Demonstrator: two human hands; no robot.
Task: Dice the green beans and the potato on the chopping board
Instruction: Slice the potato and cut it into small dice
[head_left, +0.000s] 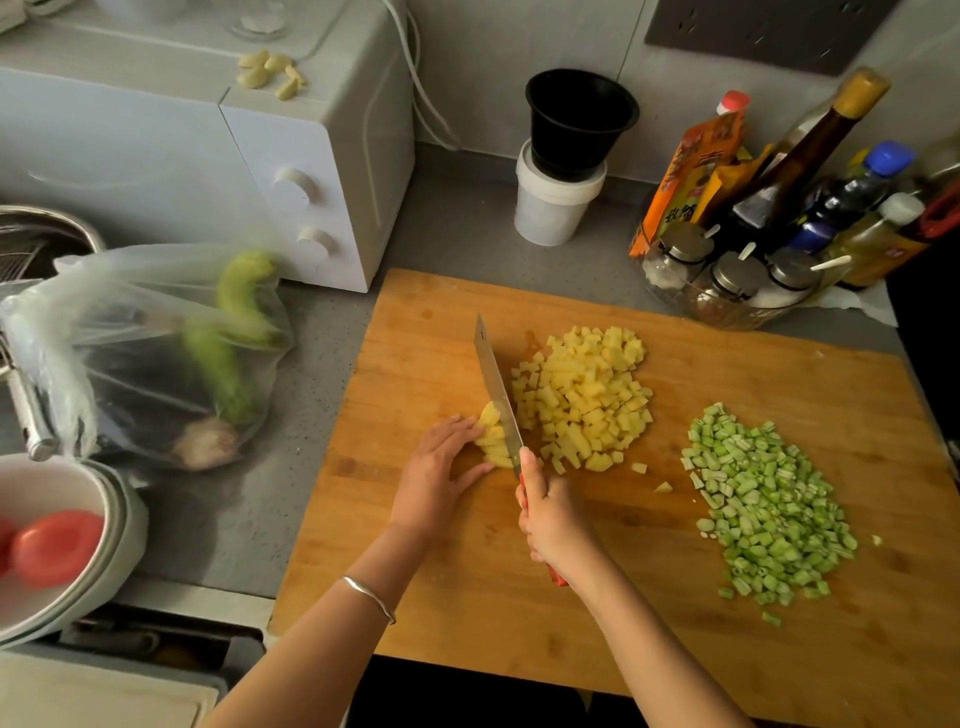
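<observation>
Lettering on the orange pouch I cannot read; my right hand grips the knife, left hand holds potato strips.

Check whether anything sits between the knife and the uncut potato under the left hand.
Nothing visible does. The knife lies right against the uncut potato, which the left hand holds from its left. The diced potato pile sits right of the blade, out of the way. The right hand grips the handle.
</observation>
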